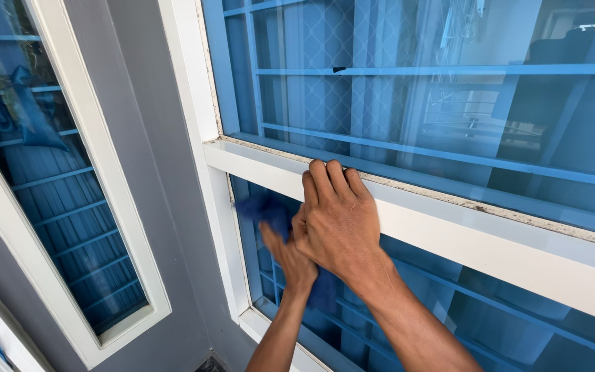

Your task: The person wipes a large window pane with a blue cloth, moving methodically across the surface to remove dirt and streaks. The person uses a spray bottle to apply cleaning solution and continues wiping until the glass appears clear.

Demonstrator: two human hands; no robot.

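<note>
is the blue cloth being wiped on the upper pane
No, the left hand presses the blue cloth on the lower pane, below the white rail.

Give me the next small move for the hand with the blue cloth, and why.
Probably slide the left hand with the blue cloth rightward along the lower pane, just under the white crossbar. The cloth sits at the pane's upper left corner, so the glass to its right lies unreached. The right hand braces on the crossbar.

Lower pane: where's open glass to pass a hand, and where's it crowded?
Free: the lower pane right of the right hand, beneath the white crossbar. Crowded: its upper-left corner, where the left hand presses a blue cloth to the glass and the right hand grips the crossbar.
</note>
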